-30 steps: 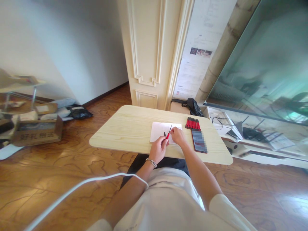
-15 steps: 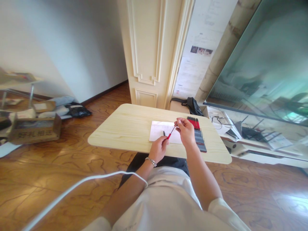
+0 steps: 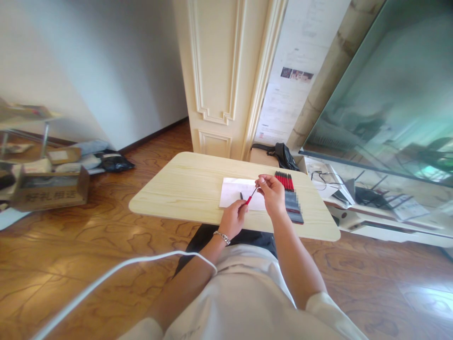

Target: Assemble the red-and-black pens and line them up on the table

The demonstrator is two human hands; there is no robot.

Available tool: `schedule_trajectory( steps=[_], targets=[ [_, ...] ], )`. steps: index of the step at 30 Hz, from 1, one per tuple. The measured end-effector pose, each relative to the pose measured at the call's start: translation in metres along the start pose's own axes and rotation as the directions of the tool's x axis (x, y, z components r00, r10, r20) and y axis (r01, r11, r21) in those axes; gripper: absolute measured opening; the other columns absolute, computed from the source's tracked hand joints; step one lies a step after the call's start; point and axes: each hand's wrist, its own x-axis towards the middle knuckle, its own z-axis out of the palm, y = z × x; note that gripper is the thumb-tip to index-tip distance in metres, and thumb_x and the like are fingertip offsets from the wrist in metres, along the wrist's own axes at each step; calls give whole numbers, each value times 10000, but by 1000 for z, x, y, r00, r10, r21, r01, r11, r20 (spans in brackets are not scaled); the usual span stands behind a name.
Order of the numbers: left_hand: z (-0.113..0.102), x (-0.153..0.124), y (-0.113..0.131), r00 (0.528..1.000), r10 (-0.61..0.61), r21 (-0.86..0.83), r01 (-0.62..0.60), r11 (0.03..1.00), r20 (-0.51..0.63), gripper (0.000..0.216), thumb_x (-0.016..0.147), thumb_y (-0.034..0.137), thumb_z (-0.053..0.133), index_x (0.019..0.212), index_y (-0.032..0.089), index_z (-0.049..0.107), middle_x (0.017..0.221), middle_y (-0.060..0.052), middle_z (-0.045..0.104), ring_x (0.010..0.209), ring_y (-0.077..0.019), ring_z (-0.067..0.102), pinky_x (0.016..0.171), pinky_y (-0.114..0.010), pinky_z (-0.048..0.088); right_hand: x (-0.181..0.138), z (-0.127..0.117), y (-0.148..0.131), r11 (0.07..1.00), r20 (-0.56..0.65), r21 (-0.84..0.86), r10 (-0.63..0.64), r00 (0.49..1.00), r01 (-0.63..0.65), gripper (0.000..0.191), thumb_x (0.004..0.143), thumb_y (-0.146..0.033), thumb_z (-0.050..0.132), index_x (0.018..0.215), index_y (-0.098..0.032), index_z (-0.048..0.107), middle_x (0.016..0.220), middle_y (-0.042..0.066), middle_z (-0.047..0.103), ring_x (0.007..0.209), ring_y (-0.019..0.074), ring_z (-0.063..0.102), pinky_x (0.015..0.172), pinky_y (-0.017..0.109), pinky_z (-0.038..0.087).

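Observation:
My left hand [image 3: 233, 219] is closed around a red pen barrel [image 3: 248, 200], which points up and to the right. A thin dark rod [image 3: 254, 191], looking like a refill, runs from the barrel's end to the pinched fingertips of my right hand [image 3: 272, 192]. A small black pointed piece [image 3: 241, 195] shows just above my left fingers; whether I hold it or it lies on the paper, I cannot tell. Under both hands is a white sheet of paper [image 3: 229, 187]. Several red pens with black ends [image 3: 284, 181] lie in a row beyond my right hand, above a dark grey case [image 3: 296, 218].
The pale wooden table [image 3: 187, 189] has rounded corners. Behind it are a cream panelled pillar [image 3: 215, 61] and a black bag [image 3: 285, 157]. A low white cabinet [image 3: 382, 232] stands right. Cardboard box [image 3: 53, 191] and parcels sit on the floor left. A white cable [image 3: 116, 270] crosses my left arm.
My right hand has shifted very slightly to the left, still pinching the rod's end. The left hand and the red barrel look the same.

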Motion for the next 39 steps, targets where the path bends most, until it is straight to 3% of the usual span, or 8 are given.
schedule_trajectory(
  steps=[13,23,29,33,37,39],
  targets=[
    [0,0,1,1000,-8,-13,7,1000,-7,271,908,380,444,1023,194,604,816,-55,685,750,-173,655,720,-283,508,-2,-6,5,953,-8,-279,-122,993,115,301,765,-434,626,920,-176,645,812,57,682,750,169,618,631,274,479],
    [-1,0,3,1000,27,72,-28,997,9,245,914,357,429,966,206,615,795,-37,670,725,-164,634,695,-270,486,-1,-10,-17,892,113,-420,-132,985,167,270,795,-399,603,958,-197,679,862,61,704,747,181,641,664,294,491],
    [-2,0,4,1000,9,29,-9,1000,0,258,916,366,426,983,200,611,795,-41,679,731,-164,646,698,-268,497,-9,-8,-11,881,159,-436,-127,979,185,254,790,-373,610,974,-207,667,862,56,699,759,177,645,670,290,494],
    [0,0,2,1000,-6,-14,6,1000,-10,262,911,376,439,1001,201,611,809,-48,689,747,-170,658,701,-270,510,-14,-9,5,931,170,-345,-64,983,120,308,754,-371,653,1012,-204,640,868,56,696,770,174,647,672,286,488],
    [1,-1,0,1000,-21,-53,20,998,-22,278,909,392,446,1025,195,605,828,-57,697,766,-177,670,711,-280,520,-13,-16,25,987,239,-153,89,967,-53,408,707,-425,680,1037,-195,615,902,65,698,768,169,643,620,263,476],
    [1,-1,-1,999,-30,-60,29,998,-21,279,910,399,444,1022,199,601,848,-60,699,776,-179,677,712,-281,523,-7,-18,37,984,236,-140,144,961,-113,401,726,-452,639,1032,-194,619,940,71,695,743,154,637,598,252,469]
  ],
)
